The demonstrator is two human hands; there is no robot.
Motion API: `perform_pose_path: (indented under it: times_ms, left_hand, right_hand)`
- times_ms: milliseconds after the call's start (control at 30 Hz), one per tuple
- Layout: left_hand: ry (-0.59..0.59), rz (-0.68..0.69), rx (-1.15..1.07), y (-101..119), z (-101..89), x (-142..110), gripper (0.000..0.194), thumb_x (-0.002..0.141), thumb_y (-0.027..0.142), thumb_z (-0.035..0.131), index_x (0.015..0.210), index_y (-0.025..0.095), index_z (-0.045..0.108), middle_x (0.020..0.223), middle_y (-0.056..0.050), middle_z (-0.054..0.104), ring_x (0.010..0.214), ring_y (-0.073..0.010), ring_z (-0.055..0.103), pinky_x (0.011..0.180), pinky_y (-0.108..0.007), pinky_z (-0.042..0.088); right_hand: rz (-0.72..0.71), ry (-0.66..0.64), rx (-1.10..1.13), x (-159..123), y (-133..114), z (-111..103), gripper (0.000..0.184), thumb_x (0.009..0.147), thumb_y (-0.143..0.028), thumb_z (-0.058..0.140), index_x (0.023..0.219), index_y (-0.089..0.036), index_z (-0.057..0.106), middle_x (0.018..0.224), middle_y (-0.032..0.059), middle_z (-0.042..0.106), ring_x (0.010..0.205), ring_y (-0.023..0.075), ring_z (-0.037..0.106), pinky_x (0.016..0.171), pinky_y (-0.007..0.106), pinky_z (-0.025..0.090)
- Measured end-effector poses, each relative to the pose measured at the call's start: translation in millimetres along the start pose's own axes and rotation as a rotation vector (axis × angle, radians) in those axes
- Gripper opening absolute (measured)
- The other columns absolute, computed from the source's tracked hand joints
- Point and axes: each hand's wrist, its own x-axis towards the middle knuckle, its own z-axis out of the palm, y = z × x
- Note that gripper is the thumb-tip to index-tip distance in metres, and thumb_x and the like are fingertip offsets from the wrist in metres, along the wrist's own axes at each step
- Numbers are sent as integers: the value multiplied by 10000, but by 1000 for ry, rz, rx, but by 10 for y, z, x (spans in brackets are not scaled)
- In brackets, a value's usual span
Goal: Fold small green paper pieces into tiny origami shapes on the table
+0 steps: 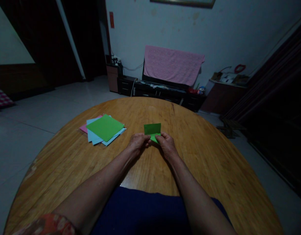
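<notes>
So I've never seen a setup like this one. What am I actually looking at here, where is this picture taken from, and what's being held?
There's no machine here, just a person's two bare hands. The picture comes from a camera worn on their head, looking forward and down, so their forearms reach in from the bottom edge. Their left hand and right hand hold a small folded piece of green paper over a rounded wooden table. Further left on the table lies a pile: a green square sheet on light blue sheets, with a pink sheet showing underneath.

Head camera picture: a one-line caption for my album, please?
Left hand and right hand hold folded green paper at a wooden table beside stacked coloured sheets.
</notes>
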Motion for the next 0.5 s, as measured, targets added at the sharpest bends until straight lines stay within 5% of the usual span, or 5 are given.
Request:
perform_pose_path:
  times_ms: [167, 500]
  left_hand:
    - [-8, 3, 20, -10, -12, 5, 172, 677, 91, 624, 518, 109, 562, 492, -45, 575, 414, -91, 512, 438, -202, 351]
    - [-101, 0, -11, 10, -12, -21, 163, 648, 112, 630, 504, 117, 554, 461, -38, 558, 392, -81, 463, 416, -209, 277]
  right_hand:
    - [44, -39, -147, -13, -30, -41, 243, 658, -366, 686, 779, -161, 636, 566, 2, 638, 465, 103, 536, 399, 189, 298]
    - [61, -139, -175, -35, -53, -82, 253, 678, -372, 712, 791, -154, 651, 619, 24, 659, 508, 99, 545, 428, 190, 301]
